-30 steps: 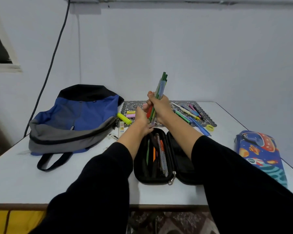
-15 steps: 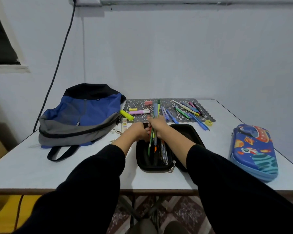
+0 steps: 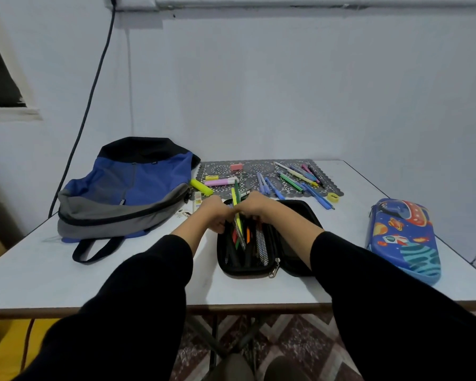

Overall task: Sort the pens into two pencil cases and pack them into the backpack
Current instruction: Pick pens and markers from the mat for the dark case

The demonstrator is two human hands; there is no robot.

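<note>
**Black case lies open under a two-handed grip on the pens**

White and wide, the table (image 3: 94, 276) carries everything. The largest thing on it is the backpack (image 3: 127, 185), blue and grey with a black top, lying flat at the far left with a strap trailing toward the near edge. At the far right rests the closed blue pencil case (image 3: 403, 240), hard-shelled and printed with planets and a rocket.

In the middle, the black pencil case (image 3: 242, 269) is unzipped and spread flat. Its left half holds an orange pen, a checked one and several dark ones, side by side. Just behind it lies a grey lace-patterned mat (image 3: 259, 169).

The left hand (image 3: 216, 213) and right hand (image 3: 254, 206) meet over the far end of the black case. Both have their fingers curled tight around one bundle of pens (image 3: 237, 200). The bundle is yellow, green and red; its tops stick up above the knuckles and its lower ends slant down into the case's left half.

Loose pens (image 3: 294, 180) in blue, green, pink and white are scattered across the mat's right side. A yellow highlighter (image 3: 201, 187) and a pink one (image 3: 220, 182) lie at its left edge. A pink eraser (image 3: 237, 166) sits near the back, and a yellow sharpener (image 3: 333, 197) at the right corner.
</note>
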